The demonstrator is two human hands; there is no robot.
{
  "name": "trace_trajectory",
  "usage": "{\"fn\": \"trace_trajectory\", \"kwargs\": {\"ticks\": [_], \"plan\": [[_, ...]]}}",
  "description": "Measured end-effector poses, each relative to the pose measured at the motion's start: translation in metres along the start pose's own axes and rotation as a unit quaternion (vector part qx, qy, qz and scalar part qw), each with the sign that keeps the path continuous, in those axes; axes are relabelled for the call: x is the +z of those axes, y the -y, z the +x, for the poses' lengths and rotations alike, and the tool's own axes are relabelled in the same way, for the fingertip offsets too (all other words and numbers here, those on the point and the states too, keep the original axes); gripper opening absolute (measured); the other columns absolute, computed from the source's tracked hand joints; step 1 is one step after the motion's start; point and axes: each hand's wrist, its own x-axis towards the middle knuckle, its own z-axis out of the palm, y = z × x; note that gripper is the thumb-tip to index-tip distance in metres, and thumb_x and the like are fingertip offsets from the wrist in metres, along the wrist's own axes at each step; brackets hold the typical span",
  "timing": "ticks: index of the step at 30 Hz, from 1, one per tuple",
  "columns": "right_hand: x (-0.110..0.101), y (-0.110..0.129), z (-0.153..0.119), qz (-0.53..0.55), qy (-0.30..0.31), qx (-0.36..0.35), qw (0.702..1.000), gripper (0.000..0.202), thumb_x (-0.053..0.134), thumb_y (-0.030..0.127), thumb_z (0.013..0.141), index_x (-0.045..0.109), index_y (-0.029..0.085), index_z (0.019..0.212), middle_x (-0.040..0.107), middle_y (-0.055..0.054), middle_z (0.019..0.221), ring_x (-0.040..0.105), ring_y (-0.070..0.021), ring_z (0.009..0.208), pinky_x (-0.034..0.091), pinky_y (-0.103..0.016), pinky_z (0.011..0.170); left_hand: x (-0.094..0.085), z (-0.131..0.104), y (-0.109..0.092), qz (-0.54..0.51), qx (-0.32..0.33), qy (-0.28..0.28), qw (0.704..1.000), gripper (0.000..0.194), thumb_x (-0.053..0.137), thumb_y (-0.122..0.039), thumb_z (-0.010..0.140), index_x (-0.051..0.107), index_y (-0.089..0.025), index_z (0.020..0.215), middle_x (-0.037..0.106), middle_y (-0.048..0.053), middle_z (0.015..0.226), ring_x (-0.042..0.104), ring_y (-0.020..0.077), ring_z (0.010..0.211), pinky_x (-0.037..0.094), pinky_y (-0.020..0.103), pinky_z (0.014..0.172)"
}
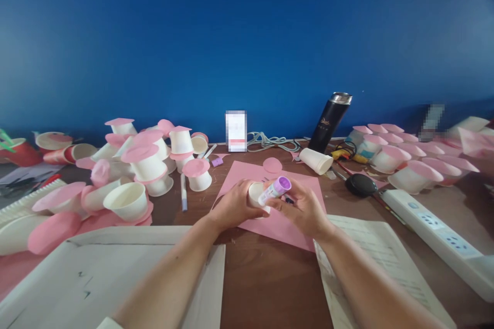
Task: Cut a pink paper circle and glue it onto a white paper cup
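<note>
My left hand (236, 202) is wrapped round a white paper cup (255, 193) above a pink paper sheet (291, 231). In my right hand (306, 209) is a glue stick (276, 190) with a purple end, tilted against the cup's near side. Its lower end is hidden by the cup and my fingers. A small dark thing shows beside my right fingers; I cannot make out what it is. On the sheet, just behind my hands, lies a pink paper disc (272, 165).
Cups topped with pink discs crowd the left (141, 159) and right (397, 157). A black thermos (330, 122) leans at the back beside a toppled cup (315, 161). A power strip (436, 236) runs along the right. A phone (236, 133) stands against the blue wall.
</note>
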Motion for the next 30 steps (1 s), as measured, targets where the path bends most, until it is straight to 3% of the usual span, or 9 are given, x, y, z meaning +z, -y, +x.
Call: {"fn": "trace_trajectory", "kwargs": {"ticks": [4, 7, 12, 15, 19, 24, 30], "plan": [[0.003, 0.000, -0.001, -0.008, -0.009, -0.017, 1.000, 0.024, 0.069, 0.033, 0.080, 0.062, 0.023, 0.101, 0.065, -0.002, 0.090, 0.059, -0.0185, 0.077, 0.048, -0.031, 0.073, 0.001, 0.001, 0.003, -0.042, 0.028, 0.006, 0.999, 0.075, 0.082, -0.042, 0.057, 0.052, -0.024, 0.123, 0.058, 0.008, 0.122, 0.052, 0.0286, 0.114, 0.042, 0.040, 0.096], [0.002, -0.004, 0.000, 0.020, -0.051, 0.004, 0.999, 0.023, 0.067, 0.035, 0.081, 0.062, 0.022, 0.099, 0.065, -0.004, 0.093, 0.061, -0.0198, 0.082, 0.049, -0.031, 0.073, 0.000, 0.002, 0.004, -0.072, 0.029, 0.017, 0.997, 0.081, 0.081, -0.035, 0.057, 0.048, -0.022, 0.130, 0.053, 0.010, 0.133, 0.046, 0.0296, 0.124, 0.036, 0.043, 0.105], [-0.002, -0.008, 0.003, 0.061, -0.112, 0.028, 0.991, 0.024, 0.063, 0.038, 0.084, 0.061, 0.021, 0.101, 0.065, -0.004, 0.089, 0.061, -0.0174, 0.075, 0.049, -0.029, 0.069, -0.005, 0.004, 0.003, -0.149, -0.001, 0.052, 0.987, 0.071, 0.072, -0.019, 0.064, 0.048, -0.020, 0.131, 0.055, 0.009, 0.133, 0.053, 0.0257, 0.118, 0.041, 0.039, 0.101], [-0.001, -0.006, 0.003, 0.043, -0.100, 0.021, 0.994, 0.022, 0.064, 0.037, 0.083, 0.061, 0.021, 0.099, 0.065, -0.003, 0.088, 0.060, -0.0165, 0.074, 0.048, -0.028, 0.069, -0.004, 0.004, 0.004, -0.173, -0.008, 0.061, 0.983, 0.062, 0.073, -0.025, 0.065, 0.054, -0.019, 0.123, 0.064, 0.007, 0.118, 0.060, 0.0241, 0.106, 0.047, 0.037, 0.093], [0.003, -0.003, 0.003, 0.003, -0.079, 0.019, 0.997, 0.018, 0.064, 0.037, 0.083, 0.060, 0.021, 0.092, 0.062, -0.002, 0.084, 0.057, -0.0154, 0.071, 0.047, -0.027, 0.068, 0.001, 0.003, 0.005, -0.152, -0.018, 0.037, 0.988, 0.063, 0.078, -0.036, 0.061, 0.056, -0.019, 0.117, 0.065, 0.008, 0.113, 0.061, 0.0254, 0.101, 0.049, 0.038, 0.089], [0.006, -0.001, 0.000, -0.014, -0.064, 0.021, 0.998, 0.019, 0.065, 0.038, 0.082, 0.059, 0.021, 0.089, 0.059, -0.001, 0.081, 0.054, -0.0159, 0.072, 0.045, -0.028, 0.068, 0.003, 0.003, 0.002, -0.098, 0.013, -0.005, 0.995, 0.061, 0.080, -0.033, 0.058, 0.058, -0.021, 0.114, 0.063, 0.007, 0.115, 0.059, 0.0259, 0.104, 0.047, 0.039, 0.091], [0.008, 0.006, -0.001, -0.005, -0.036, -0.028, 0.999, 0.015, 0.068, 0.030, 0.079, 0.056, 0.021, 0.082, 0.056, 0.001, 0.075, 0.051, -0.0147, 0.067, 0.043, -0.028, 0.066, 0.000, 0.003, -0.006, -0.064, 0.042, -0.008, 0.997, 0.051, 0.078, -0.032, 0.061, 0.061, -0.023, 0.109, 0.065, 0.004, 0.110, 0.058, 0.0242, 0.102, 0.045, 0.038, 0.092]]}}
